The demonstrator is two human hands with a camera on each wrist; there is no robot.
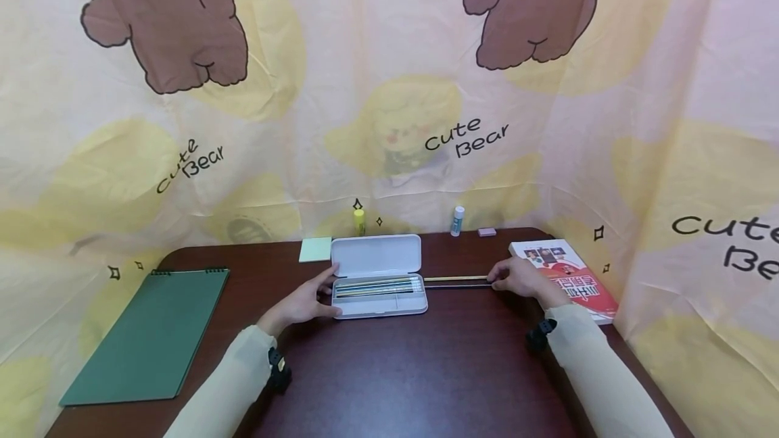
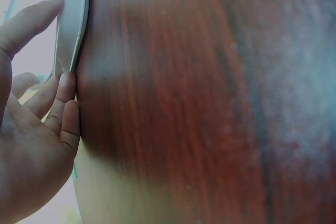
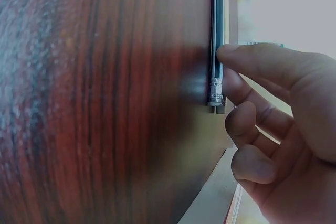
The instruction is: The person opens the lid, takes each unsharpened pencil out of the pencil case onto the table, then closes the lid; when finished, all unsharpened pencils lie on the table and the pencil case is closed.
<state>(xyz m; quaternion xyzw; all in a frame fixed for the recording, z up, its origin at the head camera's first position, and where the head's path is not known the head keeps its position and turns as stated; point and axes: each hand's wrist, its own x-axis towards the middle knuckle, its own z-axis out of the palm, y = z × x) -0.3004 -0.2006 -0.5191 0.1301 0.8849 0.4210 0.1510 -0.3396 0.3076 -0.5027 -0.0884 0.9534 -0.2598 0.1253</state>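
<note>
The right hand [image 1: 517, 279] pinches the eraser end of two pencils [image 1: 456, 281] lying flat on the table [image 1: 426, 370]. Their long axis runs straight away from its fingertips toward the open pencil case [image 1: 377, 289], just beyond the far tips. The left hand [image 1: 307, 299], fingers relaxed, rests against the case's opposite end.

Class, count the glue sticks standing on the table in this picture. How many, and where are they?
2. A yellow-capped glue stick stands behind the open pencil case; a blue-and-white glue stick stands further right, beside a small pink eraser. None seem hidden.
</note>
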